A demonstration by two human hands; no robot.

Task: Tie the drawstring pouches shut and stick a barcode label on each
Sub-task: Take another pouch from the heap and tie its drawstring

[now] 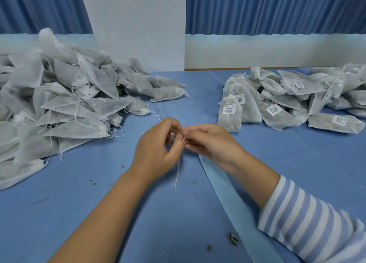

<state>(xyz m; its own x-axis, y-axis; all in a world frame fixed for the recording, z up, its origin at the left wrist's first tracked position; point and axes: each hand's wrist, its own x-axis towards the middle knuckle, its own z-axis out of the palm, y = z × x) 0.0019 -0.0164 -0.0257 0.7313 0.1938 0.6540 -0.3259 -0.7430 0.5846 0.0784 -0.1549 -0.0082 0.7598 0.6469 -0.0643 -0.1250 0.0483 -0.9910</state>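
Observation:
My left hand (158, 144) and my right hand (210, 142) meet fingertip to fingertip above the middle of the blue table. The left fingers pinch a white drawstring (177, 173) whose frayed end hangs down below the hand. A pale blue label backing strip (233, 209) runs from under the curled fingers of my right hand toward the bottom edge. A small bit of a label (184, 139) shows between the fingertips. No pouch is visible in either hand. Unlabelled pouches (65, 104) are heaped on the left. Tied pouches with barcode labels (277, 106) lie on the right.
The blue table cover (99, 203) carries scattered dark crumbs and a larger bit of debris (233, 239) near the front. A white pillar (138, 29) and blue curtains stand behind the table. My right forearm wears a striped sleeve (309, 227).

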